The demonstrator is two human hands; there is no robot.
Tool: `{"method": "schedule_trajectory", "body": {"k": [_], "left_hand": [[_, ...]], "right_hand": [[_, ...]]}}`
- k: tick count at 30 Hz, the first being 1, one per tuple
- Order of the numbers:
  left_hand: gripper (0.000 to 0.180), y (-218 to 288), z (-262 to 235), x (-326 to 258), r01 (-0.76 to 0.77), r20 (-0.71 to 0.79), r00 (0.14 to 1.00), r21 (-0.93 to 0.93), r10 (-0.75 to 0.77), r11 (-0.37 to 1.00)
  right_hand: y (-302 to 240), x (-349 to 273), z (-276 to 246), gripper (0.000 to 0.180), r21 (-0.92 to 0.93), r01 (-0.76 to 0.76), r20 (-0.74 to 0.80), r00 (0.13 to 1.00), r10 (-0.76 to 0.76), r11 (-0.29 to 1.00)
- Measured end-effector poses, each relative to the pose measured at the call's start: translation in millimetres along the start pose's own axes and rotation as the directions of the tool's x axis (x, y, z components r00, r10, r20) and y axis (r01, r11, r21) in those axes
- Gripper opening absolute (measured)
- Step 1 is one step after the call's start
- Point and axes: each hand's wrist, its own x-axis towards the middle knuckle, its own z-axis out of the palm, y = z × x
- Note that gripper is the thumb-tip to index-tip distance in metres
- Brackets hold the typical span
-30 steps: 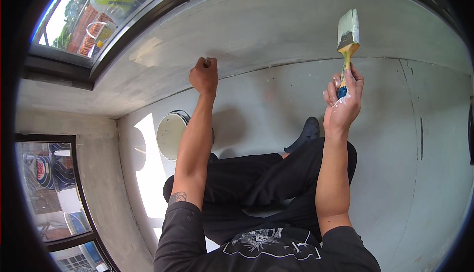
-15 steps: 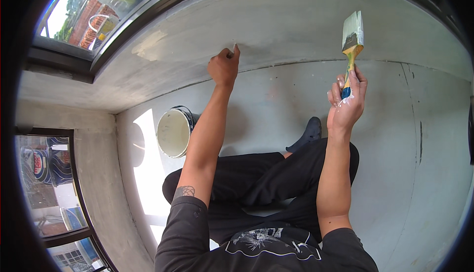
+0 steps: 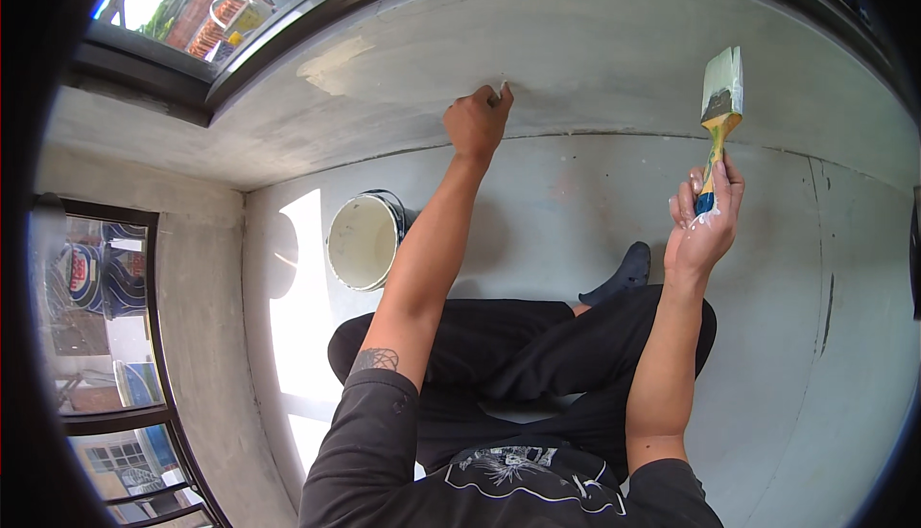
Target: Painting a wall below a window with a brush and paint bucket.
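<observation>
My left hand is closed against the grey wall, its thumb and fingertips together at the surface. Something small and pale may be in the pinch, but I cannot make it out. In my right hand is a paintbrush, held upright by its yellow and blue handle. Its wide bristles are coated in pale paint and point upward, apart from the wall in the picture. White paint marks the base of my right thumb.
A pail with a pale inside stands on the grey floor beside my left forearm. A lighter patch shows on the wall. Dark window frames border the wall above and at left. My crossed legs are below.
The view has shifted and turned slightly, so the scene sits farther right. My left hand stays at nearly the same place on the wall, and my right hand keeps holding the brush up.
</observation>
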Motion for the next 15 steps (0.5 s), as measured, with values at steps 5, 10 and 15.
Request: {"method": "schedule_trajectory", "body": {"k": [5,10,15], "left_hand": [[0.044,0,-1,5,-0.056,-0.012,0.998,0.009,0.056,0.998],[0.040,3,0,7,-0.047,0.049,0.998,0.044,0.045,0.998],[0.033,-32,-1,13,0.099,-0.085,0.992,0.087,-0.092,0.991]], "right_hand": [[1,-2,1,0.032,-0.026,0.001,0.016,1.000,0.000,1.000],[2,-1,-1,0.032,-0.021,-0.007,-0.003,1.000,0.007,1.000],[1,-3,2,0.030,0.004,-0.015,-0.010,1.000,0.015,1.000]]}}
